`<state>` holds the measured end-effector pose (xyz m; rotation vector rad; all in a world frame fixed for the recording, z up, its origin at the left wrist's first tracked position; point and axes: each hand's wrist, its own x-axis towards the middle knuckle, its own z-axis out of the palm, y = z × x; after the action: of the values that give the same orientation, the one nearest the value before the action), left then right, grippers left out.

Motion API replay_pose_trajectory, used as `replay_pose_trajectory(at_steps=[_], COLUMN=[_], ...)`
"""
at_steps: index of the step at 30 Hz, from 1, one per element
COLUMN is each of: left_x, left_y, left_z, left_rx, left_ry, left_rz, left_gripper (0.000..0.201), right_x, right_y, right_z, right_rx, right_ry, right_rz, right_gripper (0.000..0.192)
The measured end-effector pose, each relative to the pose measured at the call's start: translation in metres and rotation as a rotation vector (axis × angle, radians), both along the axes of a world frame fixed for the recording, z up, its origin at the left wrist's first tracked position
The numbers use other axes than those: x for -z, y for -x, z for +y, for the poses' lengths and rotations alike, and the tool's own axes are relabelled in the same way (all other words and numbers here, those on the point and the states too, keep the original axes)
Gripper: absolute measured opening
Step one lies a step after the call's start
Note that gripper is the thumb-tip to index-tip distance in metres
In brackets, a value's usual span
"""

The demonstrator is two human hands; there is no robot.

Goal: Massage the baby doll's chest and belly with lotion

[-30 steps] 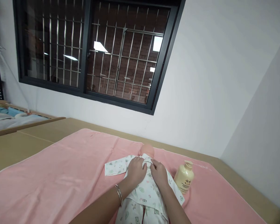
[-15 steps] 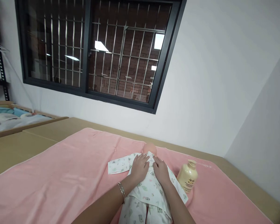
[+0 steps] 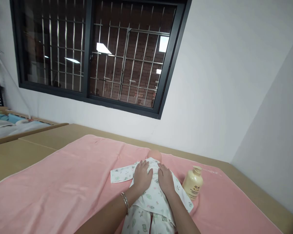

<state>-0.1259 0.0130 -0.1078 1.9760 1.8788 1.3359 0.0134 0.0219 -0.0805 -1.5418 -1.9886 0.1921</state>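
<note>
presently both hands lie flat, palms down, on the chest of a baby doll (image 3: 154,155) that rests on its back on a pink towel (image 3: 63,185). the left hand (image 3: 142,175) presses the left half of the printed garment (image 3: 151,198), fingers spread and not closed round anything; the right hand (image 3: 165,178) lies just beside it on the right half, likewise flat and unclenched. judged from this, the step in hand is smoothing or closing the garment's front over the doll's chest. the next move would call for bringing the two front edges together along the midline without shifting the doll. relative to the doll, one empty sleeve (image 3: 120,174) lies spread to its left on the towel, clear of the left hand. a cream pump bottle (image 3: 192,184) stands upright near the doll's right side, apart from the right hand. a bangle (image 3: 124,203) sits on the left wrist.
</note>
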Motion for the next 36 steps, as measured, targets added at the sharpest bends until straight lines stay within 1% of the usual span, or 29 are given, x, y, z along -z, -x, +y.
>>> replay_pose_trajectory(at_steps=[3,5,8,10,11,16,20,25,30,33,36], left_x=[0.003,0.004,0.006,0.007,0.007,0.011,0.008,0.003,0.005,0.007,0.007], left_y=[0.0,0.001,0.003,0.004,0.004,0.004,0.004,0.005,0.005,0.005,0.006], left_z=[0.001,0.001,0.0,-0.001,-0.002,-0.001,-0.003,-0.007,-0.004,-0.003,-0.003], left_rx=[-0.011,-0.016,-0.028,-0.03,-0.032,-0.046,-0.032,-0.019,-0.019,-0.005,-0.008], left_ry=[0.0,-0.024,-0.082,-0.119,-0.133,-0.161,-0.171,-0.16,-0.164,-0.175,-0.172], left_rz=[-0.005,-0.006,-0.007,-0.018,-0.031,-0.108,-0.132,-0.144,-0.146,-0.136,-0.136], left_gripper=[0.047,0.045,0.045,0.045,0.046,0.048,0.046,0.043,0.042,0.042,0.042], right_x=[-0.002,-0.007,-0.018,-0.022,-0.023,-0.017,-0.016,-0.011,-0.005,-0.009,-0.015], right_y=[0.0,0.002,0.007,0.013,0.016,0.023,0.017,0.014,0.017,0.018,0.018], right_z=[-0.001,-0.004,-0.011,-0.016,-0.018,-0.02,-0.016,-0.014,-0.013,-0.014,-0.018], right_rx=[0.015,0.049,0.077,0.061,0.045,-0.052,-0.017,-0.08,-0.041,-0.043,-0.005], right_ry=[0.025,0.017,-0.083,-0.15,-0.158,-0.036,-0.071,-0.006,-0.07,-0.068,-0.132], right_rz=[-0.047,-0.082,-0.101,-0.095,-0.097,-0.133,-0.095,-0.085,-0.052,-0.038,-0.016], right_gripper=[0.053,0.052,0.051,0.051,0.051,0.049,0.05,0.049,0.049,0.047,0.048])
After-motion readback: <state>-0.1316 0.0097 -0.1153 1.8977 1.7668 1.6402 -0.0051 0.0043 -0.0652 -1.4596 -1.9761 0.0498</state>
